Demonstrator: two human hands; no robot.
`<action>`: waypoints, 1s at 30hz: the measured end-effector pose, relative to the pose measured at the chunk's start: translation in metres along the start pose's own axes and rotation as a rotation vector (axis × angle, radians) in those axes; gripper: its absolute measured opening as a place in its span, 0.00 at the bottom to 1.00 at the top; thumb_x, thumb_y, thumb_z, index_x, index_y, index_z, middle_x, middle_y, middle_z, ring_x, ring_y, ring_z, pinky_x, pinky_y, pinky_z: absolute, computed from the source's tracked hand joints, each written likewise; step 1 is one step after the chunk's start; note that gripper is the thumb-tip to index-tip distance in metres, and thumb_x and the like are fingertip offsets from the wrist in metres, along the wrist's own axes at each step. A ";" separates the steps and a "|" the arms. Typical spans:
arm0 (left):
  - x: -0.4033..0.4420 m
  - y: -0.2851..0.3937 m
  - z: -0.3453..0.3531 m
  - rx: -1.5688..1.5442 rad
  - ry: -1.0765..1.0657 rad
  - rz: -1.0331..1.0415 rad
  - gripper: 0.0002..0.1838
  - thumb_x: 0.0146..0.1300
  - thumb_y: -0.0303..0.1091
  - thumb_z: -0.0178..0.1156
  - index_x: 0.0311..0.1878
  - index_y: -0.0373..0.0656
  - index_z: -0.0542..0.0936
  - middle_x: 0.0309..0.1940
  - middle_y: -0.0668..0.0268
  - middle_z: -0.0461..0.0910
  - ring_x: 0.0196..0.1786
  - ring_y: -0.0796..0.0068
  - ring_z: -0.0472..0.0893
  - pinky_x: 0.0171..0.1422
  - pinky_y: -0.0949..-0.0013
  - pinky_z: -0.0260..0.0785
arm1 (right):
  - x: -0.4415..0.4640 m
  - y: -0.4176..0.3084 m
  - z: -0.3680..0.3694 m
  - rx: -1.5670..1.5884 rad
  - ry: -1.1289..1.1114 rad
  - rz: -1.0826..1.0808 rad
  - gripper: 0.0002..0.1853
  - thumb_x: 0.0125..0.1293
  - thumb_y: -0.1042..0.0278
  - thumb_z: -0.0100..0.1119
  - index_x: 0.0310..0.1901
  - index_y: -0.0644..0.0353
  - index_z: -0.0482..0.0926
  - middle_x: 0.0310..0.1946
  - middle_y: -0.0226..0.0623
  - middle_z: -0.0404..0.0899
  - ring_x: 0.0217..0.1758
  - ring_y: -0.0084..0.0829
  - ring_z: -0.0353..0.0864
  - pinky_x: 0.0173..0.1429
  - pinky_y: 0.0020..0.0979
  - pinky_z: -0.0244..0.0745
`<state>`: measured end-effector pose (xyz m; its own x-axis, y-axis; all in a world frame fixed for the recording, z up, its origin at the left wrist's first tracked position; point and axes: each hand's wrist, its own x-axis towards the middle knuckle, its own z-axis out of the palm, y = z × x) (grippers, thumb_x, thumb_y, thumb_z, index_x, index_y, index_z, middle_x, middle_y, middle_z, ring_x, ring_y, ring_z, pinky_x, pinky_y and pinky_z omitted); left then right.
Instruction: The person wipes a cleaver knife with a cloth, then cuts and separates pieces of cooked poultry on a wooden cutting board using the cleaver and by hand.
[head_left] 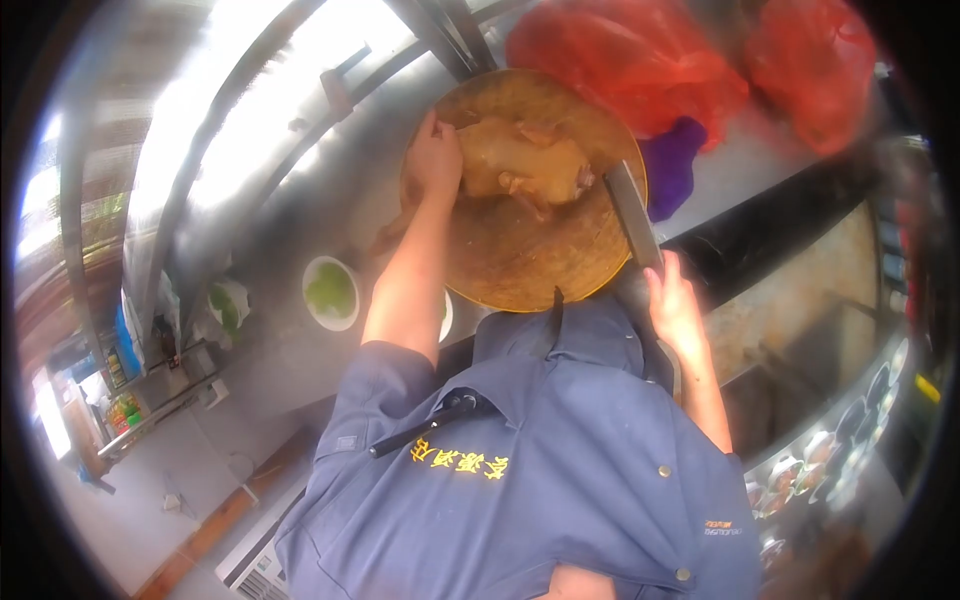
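Note:
A pale plucked bird, apparently a chicken (520, 165), lies on a round wooden chopping board (520, 255). At the board's left side, my left hand (436, 160) is against the end of the bird, its fingers bent and partly hidden. My right hand (674, 300) is closed round the handle of a cleaver (632, 215), off the board's lower right. The cleaver's broad blade reaches up over the board's right edge, to the right of the bird and apart from it.
Red plastic bags (640, 65) and a purple cloth or bag (672, 165) lie beyond the board. A white bowl of green vegetables (330, 292) stands to the left, with more greens (226, 306) farther off. Several dishes (810, 460) are at the lower right.

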<state>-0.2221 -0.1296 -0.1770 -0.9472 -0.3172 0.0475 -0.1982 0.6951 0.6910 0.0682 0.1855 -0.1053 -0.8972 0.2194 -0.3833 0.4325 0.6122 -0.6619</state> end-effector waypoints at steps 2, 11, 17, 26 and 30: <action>0.006 0.000 0.009 -0.013 0.040 -0.028 0.24 0.74 0.47 0.59 0.66 0.46 0.87 0.55 0.48 0.90 0.60 0.46 0.88 0.67 0.55 0.77 | -0.001 0.002 0.008 -0.013 0.019 -0.010 0.18 0.85 0.61 0.55 0.67 0.60 0.68 0.48 0.67 0.86 0.53 0.72 0.85 0.53 0.61 0.79; -0.015 -0.029 0.016 -0.075 0.173 -0.050 0.18 0.73 0.41 0.61 0.59 0.42 0.86 0.46 0.48 0.89 0.53 0.46 0.88 0.59 0.52 0.79 | -0.001 -0.009 0.018 -0.116 0.039 0.002 0.19 0.84 0.60 0.56 0.67 0.62 0.69 0.45 0.68 0.86 0.51 0.71 0.85 0.52 0.61 0.80; -0.074 -0.073 -0.035 -0.549 -0.329 -0.240 0.21 0.82 0.42 0.60 0.67 0.37 0.77 0.57 0.58 0.87 0.58 0.61 0.86 0.64 0.58 0.76 | -0.005 -0.021 -0.002 -0.055 0.217 -0.062 0.20 0.85 0.61 0.56 0.69 0.62 0.72 0.48 0.62 0.89 0.54 0.63 0.89 0.53 0.52 0.83; -0.091 -0.053 -0.067 -0.916 -0.481 -0.314 0.24 0.69 0.26 0.71 0.67 0.35 0.79 0.57 0.59 0.88 0.57 0.68 0.86 0.62 0.66 0.79 | -0.015 -0.136 -0.028 -0.066 0.028 -0.186 0.19 0.84 0.65 0.59 0.69 0.64 0.74 0.47 0.58 0.89 0.51 0.55 0.92 0.54 0.43 0.83; -0.078 0.036 -0.123 -0.475 -0.509 0.041 0.27 0.63 0.30 0.76 0.64 0.37 0.81 0.52 0.57 0.90 0.56 0.66 0.88 0.63 0.63 0.81 | -0.038 -0.160 -0.033 -0.035 0.011 -0.200 0.19 0.82 0.67 0.61 0.68 0.65 0.75 0.46 0.55 0.90 0.50 0.51 0.93 0.54 0.41 0.83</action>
<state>-0.1249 -0.1588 -0.0669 -0.9750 0.1259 -0.1833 -0.1376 0.3060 0.9420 0.0305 0.1037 0.0365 -0.9659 0.0993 -0.2392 0.2426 0.6702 -0.7014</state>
